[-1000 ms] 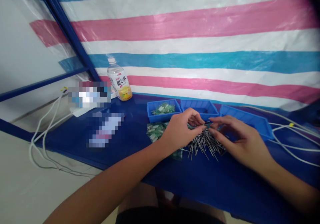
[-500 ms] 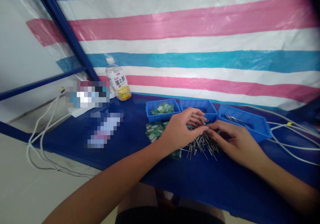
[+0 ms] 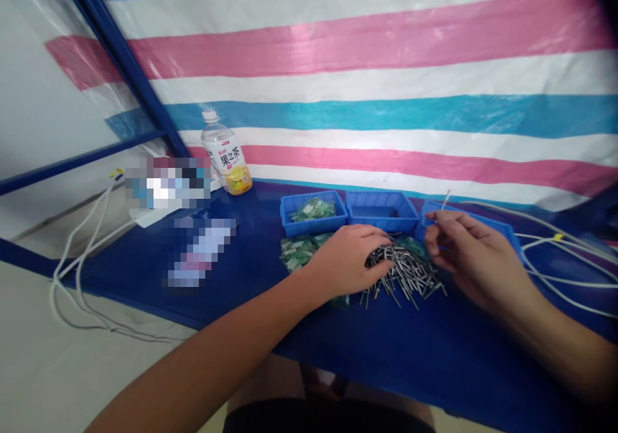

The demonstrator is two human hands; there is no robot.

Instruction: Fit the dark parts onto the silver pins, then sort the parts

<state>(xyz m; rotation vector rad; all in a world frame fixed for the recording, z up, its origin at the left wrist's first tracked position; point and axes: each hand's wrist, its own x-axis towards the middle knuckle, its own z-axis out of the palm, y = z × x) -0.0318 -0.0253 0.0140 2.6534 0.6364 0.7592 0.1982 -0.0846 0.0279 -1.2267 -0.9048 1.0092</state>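
Observation:
My right hand [image 3: 470, 249] is raised over the right blue bin, pinching a thin silvery metal pin [image 3: 447, 199] between thumb and forefinger; its tip sticks up above the fingers. A pile of similar metal pins [image 3: 412, 272] lies loose on the blue table [image 3: 367, 349]. Against the pile's left side rests my left hand [image 3: 350, 256], thumb and fingers apart around some pins, its fingertips partly hidden. Green-tinted plastic packets [image 3: 295, 251] lie beside and behind that hand. Most of the right blue bin [image 3: 499, 227] is covered by my right hand.
Behind the pile stand a left blue bin [image 3: 313, 228] with green packets and a middle blue bin [image 3: 381, 217]. A drink bottle [image 3: 229, 159] stands farther left, near blurred items. White cables [image 3: 570, 282] run along the right, and a striped sheet [image 3: 338, 118] hangs behind.
My right hand has moved up and right from the pile with a pin in its fingers. My left hand has lowered onto the pile, and the two hands are now apart.

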